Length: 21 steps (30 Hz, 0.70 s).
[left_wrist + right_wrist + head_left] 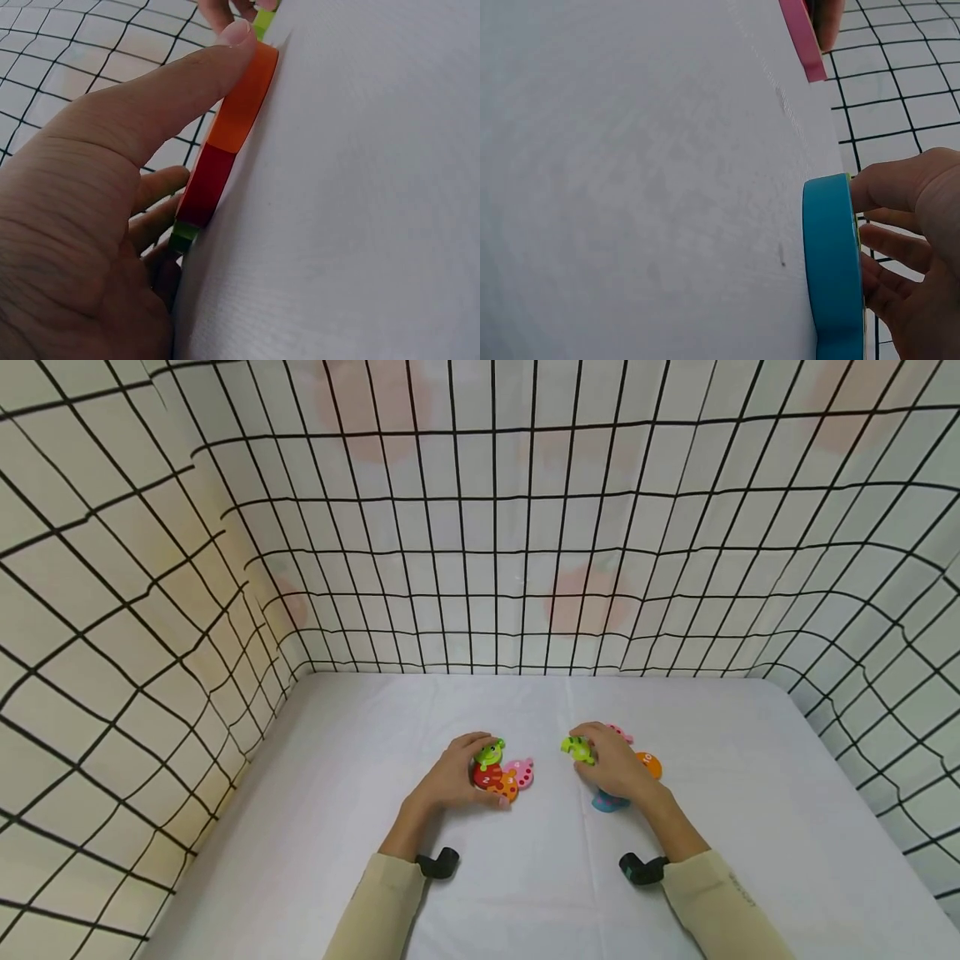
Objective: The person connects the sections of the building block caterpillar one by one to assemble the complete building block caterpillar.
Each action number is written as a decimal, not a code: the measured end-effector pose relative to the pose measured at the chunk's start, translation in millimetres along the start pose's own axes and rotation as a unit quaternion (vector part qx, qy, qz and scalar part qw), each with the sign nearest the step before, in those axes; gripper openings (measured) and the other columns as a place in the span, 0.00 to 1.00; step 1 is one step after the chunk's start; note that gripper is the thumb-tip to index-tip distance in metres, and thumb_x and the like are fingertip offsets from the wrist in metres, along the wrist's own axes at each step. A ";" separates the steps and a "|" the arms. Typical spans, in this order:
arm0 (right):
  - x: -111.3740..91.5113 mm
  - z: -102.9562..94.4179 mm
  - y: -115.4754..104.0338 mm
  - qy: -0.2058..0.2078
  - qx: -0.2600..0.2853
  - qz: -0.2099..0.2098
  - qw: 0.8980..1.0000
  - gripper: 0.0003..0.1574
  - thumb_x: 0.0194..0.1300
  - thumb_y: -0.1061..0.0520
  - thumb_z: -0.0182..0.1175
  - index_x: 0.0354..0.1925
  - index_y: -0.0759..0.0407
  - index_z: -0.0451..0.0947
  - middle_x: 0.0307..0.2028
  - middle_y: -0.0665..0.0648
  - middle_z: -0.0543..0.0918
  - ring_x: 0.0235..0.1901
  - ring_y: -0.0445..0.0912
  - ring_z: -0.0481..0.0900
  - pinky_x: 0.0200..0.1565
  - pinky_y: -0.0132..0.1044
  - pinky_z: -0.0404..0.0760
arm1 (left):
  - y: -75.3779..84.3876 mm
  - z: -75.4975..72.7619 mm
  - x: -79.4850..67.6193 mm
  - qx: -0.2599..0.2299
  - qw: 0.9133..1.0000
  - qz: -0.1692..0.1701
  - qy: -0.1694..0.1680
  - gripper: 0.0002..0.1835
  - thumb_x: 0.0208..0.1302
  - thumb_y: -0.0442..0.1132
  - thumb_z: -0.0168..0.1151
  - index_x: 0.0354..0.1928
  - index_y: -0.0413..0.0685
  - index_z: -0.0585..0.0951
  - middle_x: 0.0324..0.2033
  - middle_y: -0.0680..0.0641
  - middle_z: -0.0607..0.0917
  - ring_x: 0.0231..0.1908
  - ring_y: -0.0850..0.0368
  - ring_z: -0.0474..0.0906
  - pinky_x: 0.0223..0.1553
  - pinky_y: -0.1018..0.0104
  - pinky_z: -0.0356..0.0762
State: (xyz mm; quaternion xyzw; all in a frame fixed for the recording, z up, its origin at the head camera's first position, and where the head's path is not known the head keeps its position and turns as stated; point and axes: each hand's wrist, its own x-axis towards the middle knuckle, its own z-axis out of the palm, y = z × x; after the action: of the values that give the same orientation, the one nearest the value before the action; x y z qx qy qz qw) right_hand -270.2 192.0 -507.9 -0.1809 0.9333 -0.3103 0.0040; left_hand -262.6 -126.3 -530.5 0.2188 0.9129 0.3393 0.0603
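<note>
In the head view, my left hand [450, 777] grips a cluster of flat toy puzzle pieces lying on the white table. The cluster has a green smiling-face piece [489, 755], a red piece [483, 776] marked 2, an orange piece [505, 787] and a pink piece [522, 772]. In the left wrist view the thumb touches the orange piece's edge. My right hand [621, 768] pinches a light green puzzle piece [577, 749] between thumb and fingers. Beneath and beside that hand lie a blue piece [609, 802], an orange piece with a face [649, 765] and a pink spotted piece [621, 734], each partly hidden.
A white cloth [525, 877] covers the table. Black wire mesh [510, 552] rises at the back and both sides, with pale sheeting behind it. Dark wrist cameras [442, 863] sit on both wrists, below beige sleeves [375, 910].
</note>
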 end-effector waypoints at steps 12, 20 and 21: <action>-3.6 2.2 5.1 -0.023 0.013 0.011 1.000 0.32 0.66 0.59 0.67 0.67 0.62 0.75 0.62 0.63 0.80 0.49 0.51 0.76 0.54 0.48 0.79 | 0.5 -1.0 -1.7 -0.004 1.000 0.010 -0.003 0.56 0.45 0.62 0.81 0.77 0.57 0.67 0.77 0.50 0.65 0.78 0.48 0.58 0.75 0.42 0.63; -9.5 5.8 5.5 -0.006 0.021 0.019 1.000 0.32 0.67 0.55 0.69 0.67 0.59 0.76 0.60 0.61 0.81 0.51 0.53 0.78 0.55 0.52 0.82 | 4.5 -2.3 -2.3 -0.008 1.000 -0.009 -0.004 0.55 0.45 0.64 0.80 0.76 0.59 0.68 0.76 0.50 0.65 0.77 0.47 0.61 0.74 0.42 0.64; -9.7 5.7 5.0 -0.005 0.024 0.020 1.000 0.33 0.67 0.54 0.69 0.67 0.58 0.76 0.60 0.61 0.81 0.51 0.54 0.78 0.56 0.53 0.82 | 5.2 -3.3 -1.7 -0.010 1.000 -0.009 -0.002 0.55 0.45 0.64 0.80 0.76 0.59 0.68 0.76 0.49 0.66 0.76 0.47 0.61 0.74 0.41 0.64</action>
State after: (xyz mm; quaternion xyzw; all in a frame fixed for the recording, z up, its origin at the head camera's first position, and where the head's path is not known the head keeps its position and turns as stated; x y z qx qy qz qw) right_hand -262.1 195.7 -516.5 -0.1640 0.9289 -0.3315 0.0192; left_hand -260.1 -125.5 -524.7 0.2104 0.9113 0.3475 0.0672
